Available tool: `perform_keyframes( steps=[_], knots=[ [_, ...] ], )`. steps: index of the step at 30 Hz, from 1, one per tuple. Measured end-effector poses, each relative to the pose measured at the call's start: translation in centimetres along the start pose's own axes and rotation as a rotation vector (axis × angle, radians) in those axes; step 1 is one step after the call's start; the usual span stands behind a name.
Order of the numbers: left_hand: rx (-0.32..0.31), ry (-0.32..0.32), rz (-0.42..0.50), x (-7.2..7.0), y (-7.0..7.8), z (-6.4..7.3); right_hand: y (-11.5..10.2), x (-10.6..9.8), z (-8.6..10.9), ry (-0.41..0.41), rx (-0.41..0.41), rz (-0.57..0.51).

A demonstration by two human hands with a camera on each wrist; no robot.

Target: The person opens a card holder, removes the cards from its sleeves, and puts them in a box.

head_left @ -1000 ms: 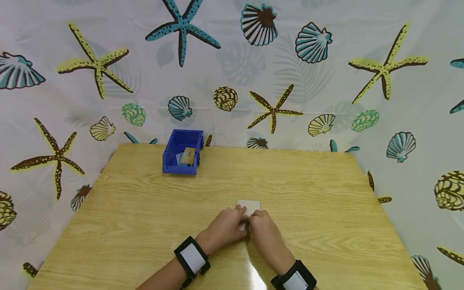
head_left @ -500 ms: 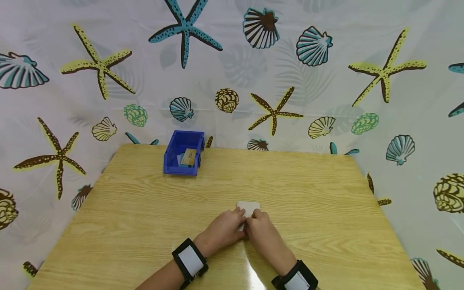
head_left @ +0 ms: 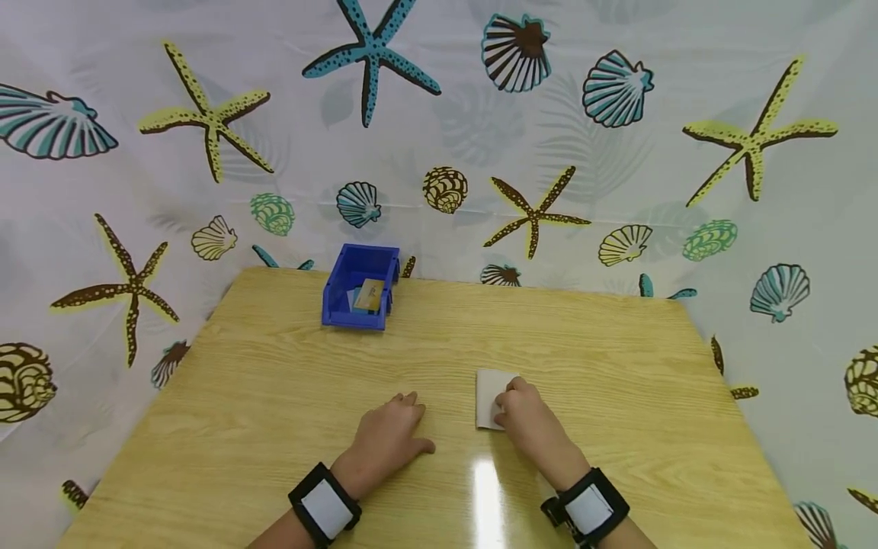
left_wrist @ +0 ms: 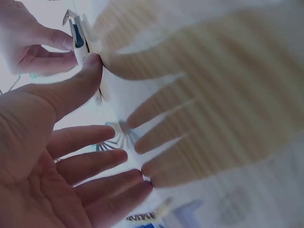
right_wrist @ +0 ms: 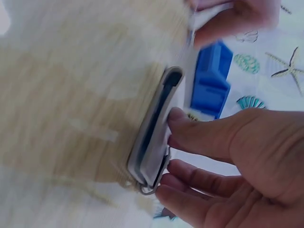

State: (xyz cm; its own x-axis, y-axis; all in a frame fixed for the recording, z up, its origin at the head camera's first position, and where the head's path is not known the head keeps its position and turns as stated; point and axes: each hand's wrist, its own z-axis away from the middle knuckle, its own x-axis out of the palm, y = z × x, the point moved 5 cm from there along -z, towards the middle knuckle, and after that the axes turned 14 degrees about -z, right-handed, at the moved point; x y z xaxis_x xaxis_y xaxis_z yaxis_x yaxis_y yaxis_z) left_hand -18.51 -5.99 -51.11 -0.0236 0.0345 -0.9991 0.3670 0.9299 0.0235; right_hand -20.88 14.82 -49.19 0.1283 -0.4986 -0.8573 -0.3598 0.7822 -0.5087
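Observation:
A small white folding wallet (head_left: 488,396) with a dark blue inside lies folded on the wooden table. In the right wrist view the wallet (right_wrist: 151,137) shows its layered edge and a small metal ring at one end. My right hand (head_left: 538,431) pinches its right side, the thumb on the cover and the fingers at the edge. To the left, apart from the wallet, my left hand (head_left: 384,436) is low over the tabletop with fingers spread and nothing in it. The left wrist view shows that left hand (left_wrist: 61,156) with its fingers extended and reflected in the glossy surface.
At the table's back left stands a blue plastic bin (head_left: 353,323), with a yellowish card (head_left: 370,294) and bluish pieces inside. A patterned cloth (head_left: 439,137) with starfish and shells hangs behind and beside the wooden table (head_left: 583,343).
My left hand has let go of the wallet and moved left. The right hand has shifted slightly right with the wallet, which shows more of its cover. The head view has turned slightly.

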Motion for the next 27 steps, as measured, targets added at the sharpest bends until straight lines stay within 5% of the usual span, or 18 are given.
perform_keyframes(
  steps=[12,20,27],
  knots=[
    [0.006,0.008,0.056,-0.1,-1.1,1.1,7.5,-4.4,-1.7,-0.014,0.075,0.148],
    [-0.017,0.007,0.063,-0.2,-1.0,2.0,14.1,-6.3,-1.3,-0.047,0.177,0.015],
    [-0.054,0.047,0.068,-0.2,-1.2,2.9,16.3,-7.0,-0.4,-0.092,0.215,-0.041]
  ],
)
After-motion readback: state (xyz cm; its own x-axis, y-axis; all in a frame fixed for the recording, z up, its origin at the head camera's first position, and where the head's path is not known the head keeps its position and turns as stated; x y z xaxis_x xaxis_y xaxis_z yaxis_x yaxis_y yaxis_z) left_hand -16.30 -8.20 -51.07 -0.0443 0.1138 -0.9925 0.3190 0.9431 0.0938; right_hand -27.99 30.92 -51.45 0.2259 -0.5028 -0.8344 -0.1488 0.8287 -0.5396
